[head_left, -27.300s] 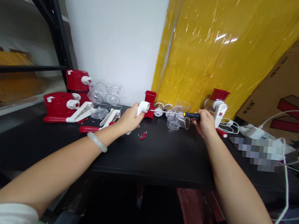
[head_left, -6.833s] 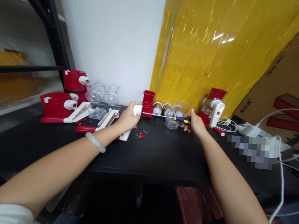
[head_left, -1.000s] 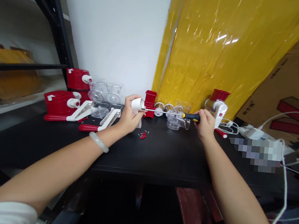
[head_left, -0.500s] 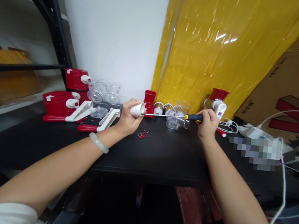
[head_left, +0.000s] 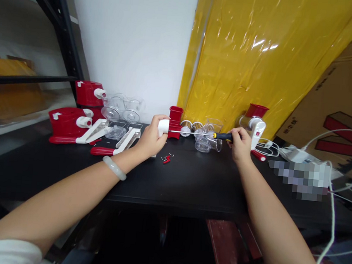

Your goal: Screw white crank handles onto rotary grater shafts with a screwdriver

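My left hand is wrapped round a white cylindrical part above the middle of the black table. My right hand grips the black and yellow handle of a screwdriver. Its long metal shaft runs left, level, and the tip meets the right end of the white part; the exact contact is too small to tell. Below them on the table lie small red pieces and tiny screws. Just behind the shaft stands a red housing.
Red and white machine bodies, white crank arms and clear plastic cups stand at the left. Metal drums and clear parts sit behind. An assembled unit, cables and a cardboard box are at the right.
The white part has turned in my left hand, so its opening no longer faces the camera. The screwdriver and my right hand have shifted slightly left and up.
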`<state>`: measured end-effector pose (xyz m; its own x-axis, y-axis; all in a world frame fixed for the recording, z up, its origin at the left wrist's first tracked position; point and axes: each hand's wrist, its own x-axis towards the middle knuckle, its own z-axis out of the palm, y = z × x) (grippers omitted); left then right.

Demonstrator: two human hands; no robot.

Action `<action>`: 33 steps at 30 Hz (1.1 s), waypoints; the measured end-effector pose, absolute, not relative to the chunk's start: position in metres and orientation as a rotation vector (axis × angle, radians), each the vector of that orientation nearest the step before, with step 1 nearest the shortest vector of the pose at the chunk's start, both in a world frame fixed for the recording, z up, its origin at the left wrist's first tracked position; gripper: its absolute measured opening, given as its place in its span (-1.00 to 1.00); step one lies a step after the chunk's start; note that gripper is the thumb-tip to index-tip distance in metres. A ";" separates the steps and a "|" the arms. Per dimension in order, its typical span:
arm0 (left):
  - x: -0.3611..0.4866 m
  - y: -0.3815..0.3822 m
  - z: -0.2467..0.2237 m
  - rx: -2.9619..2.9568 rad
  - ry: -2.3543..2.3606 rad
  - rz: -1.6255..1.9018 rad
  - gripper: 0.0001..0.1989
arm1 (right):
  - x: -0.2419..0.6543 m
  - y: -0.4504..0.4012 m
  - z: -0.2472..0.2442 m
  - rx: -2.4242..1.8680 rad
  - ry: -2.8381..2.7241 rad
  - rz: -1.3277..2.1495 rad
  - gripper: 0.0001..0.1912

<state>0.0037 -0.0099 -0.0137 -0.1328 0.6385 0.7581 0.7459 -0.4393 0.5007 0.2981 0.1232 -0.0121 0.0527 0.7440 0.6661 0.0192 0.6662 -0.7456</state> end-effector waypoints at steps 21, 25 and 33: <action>-0.006 -0.002 -0.009 -1.934 -2.058 -1.884 -0.49 | 0.300 0.120 -0.007 -0.425 -1.471 1.237 -0.52; -0.005 -0.002 -0.009 -1.929 -2.048 -1.935 -0.48 | 0.301 0.121 -0.007 -0.376 -1.465 1.242 -0.58; 0.000 -0.004 -0.008 -1.940 -2.030 -1.996 -0.48 | 0.297 0.119 -0.007 -0.339 -1.391 1.278 -0.61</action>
